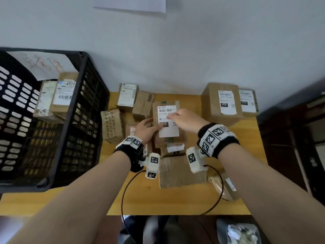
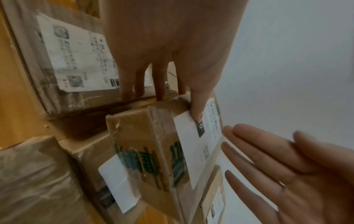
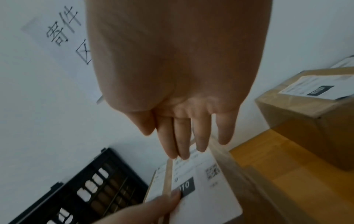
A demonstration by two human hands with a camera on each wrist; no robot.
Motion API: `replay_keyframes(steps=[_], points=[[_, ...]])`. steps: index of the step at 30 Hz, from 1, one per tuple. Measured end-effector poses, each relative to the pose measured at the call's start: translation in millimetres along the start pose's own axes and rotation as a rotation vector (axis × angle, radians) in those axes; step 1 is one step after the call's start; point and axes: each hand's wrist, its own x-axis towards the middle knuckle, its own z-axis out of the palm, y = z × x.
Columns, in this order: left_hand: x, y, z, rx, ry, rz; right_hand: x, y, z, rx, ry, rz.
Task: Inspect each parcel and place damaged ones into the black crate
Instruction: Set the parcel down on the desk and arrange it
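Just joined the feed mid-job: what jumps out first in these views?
Both hands meet at table centre on a brown cardboard parcel with a white shipping label: the left hand grips its left edge, thumb on the label, while the right hand reaches over it with straight fingers. At left stands a large black slotted plastic crate, already holding two labelled parcels.

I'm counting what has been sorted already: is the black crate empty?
No. The head view shows labelled parcels inside the black crate, against its far wall.
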Motion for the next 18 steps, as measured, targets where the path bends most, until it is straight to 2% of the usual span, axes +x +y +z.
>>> replay_keyframes(steps=[3,6,11,18], points=[[0.8,0.6,-2.1,0.021,-0.010,-0.008,9.3,-2.5,9.4,-0.142,-0.124,0.013],[2.8,0.3,-3.1,0.034,-0.020,-0.031,17.6,-4.6,17.1,-0.272,-0.182,0.038],[5.5,0.8,-2.0,0.055,-0.025,-0.076,30.1,-4.6,14.9,-0.322,-0.225,0.078],[9.2,2.0,-3.7,0.122,-0.040,-0.074,32.4,-17.8,14.3,-0.479,-0.192,0.014]])
